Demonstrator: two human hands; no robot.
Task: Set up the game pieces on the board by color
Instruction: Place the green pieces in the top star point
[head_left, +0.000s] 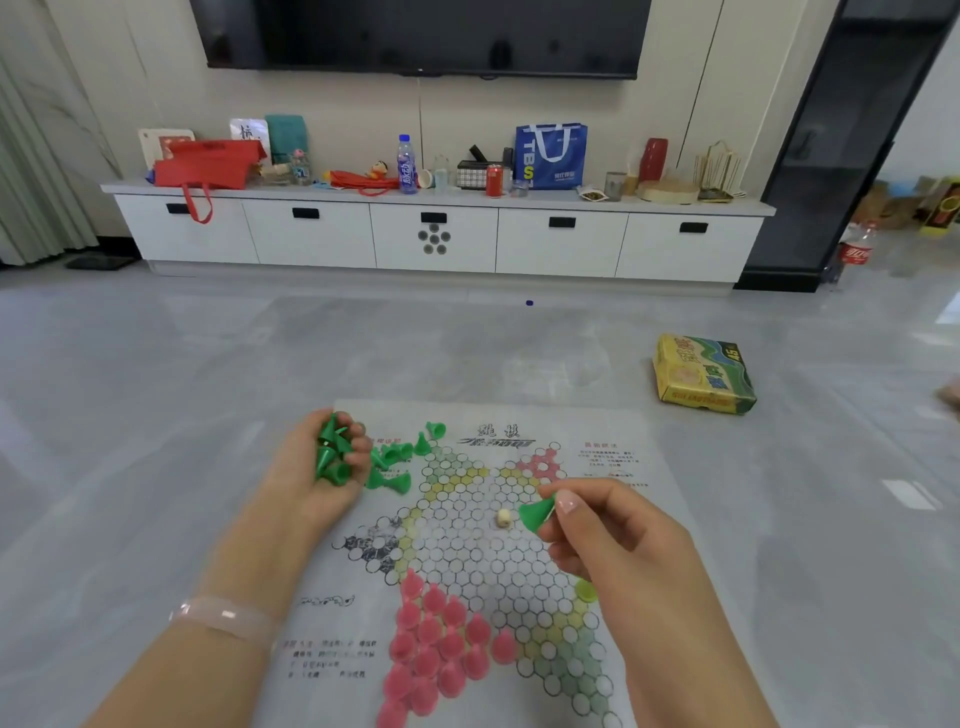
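In the head view, the left hand (332, 462) is cupping a bunch of green cone pieces (331, 453) at the centre left, with loose green cones (395, 462) lying just beside it on the Chinese checkers sheet (613, 441). The right hand (602, 535) is pinching one green cone (537, 512) over the middle, near a small cream die (503, 517). Pink cones (441, 649) are already filling the lower corner, so the green step seems under way; next, that cone likely needs standing upright in a green-tinted corner.
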